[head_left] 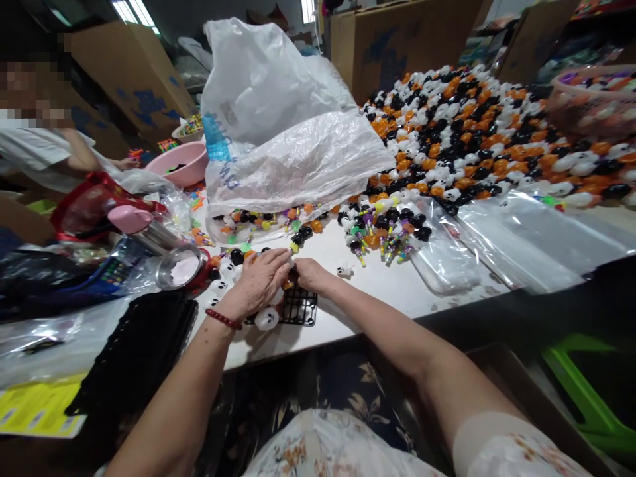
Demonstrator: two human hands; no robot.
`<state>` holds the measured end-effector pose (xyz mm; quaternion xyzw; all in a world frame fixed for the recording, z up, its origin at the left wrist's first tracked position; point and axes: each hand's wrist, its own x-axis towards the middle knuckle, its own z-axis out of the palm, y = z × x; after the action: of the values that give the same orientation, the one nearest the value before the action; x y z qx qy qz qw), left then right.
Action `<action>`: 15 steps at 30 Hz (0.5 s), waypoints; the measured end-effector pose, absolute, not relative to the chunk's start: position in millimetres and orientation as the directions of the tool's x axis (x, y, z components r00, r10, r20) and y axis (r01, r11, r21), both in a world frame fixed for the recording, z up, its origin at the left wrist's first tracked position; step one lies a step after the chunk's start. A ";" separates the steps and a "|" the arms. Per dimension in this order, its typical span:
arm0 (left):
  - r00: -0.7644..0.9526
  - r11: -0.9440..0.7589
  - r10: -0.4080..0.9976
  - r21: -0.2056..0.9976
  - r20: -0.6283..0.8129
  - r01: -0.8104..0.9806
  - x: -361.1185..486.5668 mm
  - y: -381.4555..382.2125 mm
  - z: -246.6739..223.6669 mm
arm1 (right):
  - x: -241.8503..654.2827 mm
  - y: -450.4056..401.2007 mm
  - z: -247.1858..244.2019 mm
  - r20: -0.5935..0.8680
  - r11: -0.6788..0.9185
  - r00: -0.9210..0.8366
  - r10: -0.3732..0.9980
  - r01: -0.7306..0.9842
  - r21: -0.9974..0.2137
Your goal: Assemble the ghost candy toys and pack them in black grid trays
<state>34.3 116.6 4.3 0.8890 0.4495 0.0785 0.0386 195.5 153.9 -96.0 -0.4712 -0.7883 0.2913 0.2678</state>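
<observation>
My left hand (262,281), with a red bead bracelet at its wrist, lies with fingers stretched out over small toys beside a black grid tray (301,309). A white skull-faced toy (267,319) shows below its palm. My right hand (309,273) is closed at the tray's far edge, close to the left fingertips. Whatever its fingers hold is hidden. A dark piece and an orange piece show between the two hands. One small white ghost-like toy (344,271) lies on the white table (382,286), to the right of my right hand.
A large white plastic bag (288,112) stands behind my hands. A high heap of orange, black and white toys (447,132) fills the back right. Clear bags (546,232) lie at right, black trays (136,344) at left. Another person (44,146) is at far left.
</observation>
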 end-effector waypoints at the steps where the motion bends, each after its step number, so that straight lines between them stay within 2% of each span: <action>1: 0.587 -0.595 0.803 0.147 0.097 0.790 33.5 118.1 3.6 | 194.0 152.8 -97.1 0.155 0.396 -0.415 0.897 0.595 -0.700; 8: 0.588 -0.590 0.805 0.203 0.072 0.782 33.6 119.6 8.5 | 189.4 148.9 -101.8 0.151 0.369 -0.374 0.915 0.623 -0.690; 15: 0.603 -0.598 0.796 0.222 0.051 0.770 33.3 115.7 9.2 | 186.5 146.1 -110.6 0.169 0.355 -0.352 0.920 0.572 -0.739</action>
<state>33.3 115.7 9.2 0.8909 0.4395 0.0725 0.0890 186.5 146.1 -110.6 -0.4860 -0.7680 0.2938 0.2962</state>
